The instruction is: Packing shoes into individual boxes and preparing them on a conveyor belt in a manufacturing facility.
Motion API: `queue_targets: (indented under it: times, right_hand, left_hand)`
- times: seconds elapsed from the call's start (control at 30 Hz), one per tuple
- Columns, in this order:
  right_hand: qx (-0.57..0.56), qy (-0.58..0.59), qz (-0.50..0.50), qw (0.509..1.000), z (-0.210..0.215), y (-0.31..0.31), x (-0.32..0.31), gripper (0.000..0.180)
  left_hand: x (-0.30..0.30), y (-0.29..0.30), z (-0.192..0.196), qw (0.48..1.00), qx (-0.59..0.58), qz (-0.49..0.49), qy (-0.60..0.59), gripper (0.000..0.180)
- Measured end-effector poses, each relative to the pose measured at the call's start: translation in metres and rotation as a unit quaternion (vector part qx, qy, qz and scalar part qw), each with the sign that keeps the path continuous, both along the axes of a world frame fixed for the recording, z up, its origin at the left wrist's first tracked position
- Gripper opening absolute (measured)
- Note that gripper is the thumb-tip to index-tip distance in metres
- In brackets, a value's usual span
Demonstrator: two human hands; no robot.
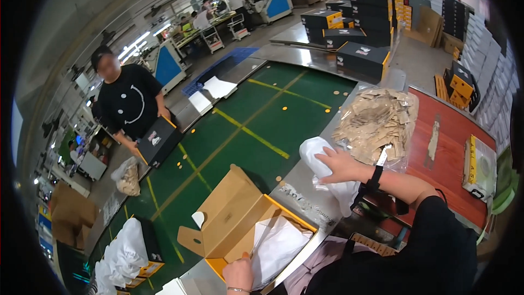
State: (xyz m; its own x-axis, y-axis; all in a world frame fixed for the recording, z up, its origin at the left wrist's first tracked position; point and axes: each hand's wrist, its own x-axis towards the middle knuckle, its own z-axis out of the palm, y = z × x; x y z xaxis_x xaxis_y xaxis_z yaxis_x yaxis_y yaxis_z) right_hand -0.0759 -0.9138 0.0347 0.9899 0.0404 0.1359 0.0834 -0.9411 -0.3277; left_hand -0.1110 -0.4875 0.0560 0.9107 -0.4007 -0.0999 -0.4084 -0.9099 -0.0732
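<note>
In front of me an open cardboard box (232, 207), brown inside with a yellow-orange rim, has its lid tipped back over the green belt. White tissue paper (277, 246) lies inside and covers whatever is under it. My left hand (239, 273) is closed on the box's near left edge. To the right of the box, my right hand (339, 165) grips a bundle wrapped in white paper (313, 152), its fingers spread over the top. The bundle's contents are hidden, and loose white paper hangs below the hand.
A clear bag of brown paper pieces (376, 123) lies beside my right hand, by a red board (423, 155). Across the green belt (256, 117), a person (128, 101) holds a black box (158, 141). White-wrapped bundles (124, 248) sit at left; black boxes (363, 54) are stacked far right.
</note>
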Motion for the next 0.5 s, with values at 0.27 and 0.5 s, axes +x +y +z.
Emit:
queue_targets:
  times: [0.27,0.5]
  right_hand:
    - [0.169,0.124,-0.119,0.97,-0.012,-0.025,0.012,0.087]
    - [0.819,0.176,-0.024,0.546,-0.004,0.004,0.011,0.074]
  left_hand:
    - [0.016,-0.002,-0.012,0.996,-0.003,-0.001,0.084,0.028]
    - [0.009,-0.014,0.003,0.85,-0.499,0.073,0.152,0.08]
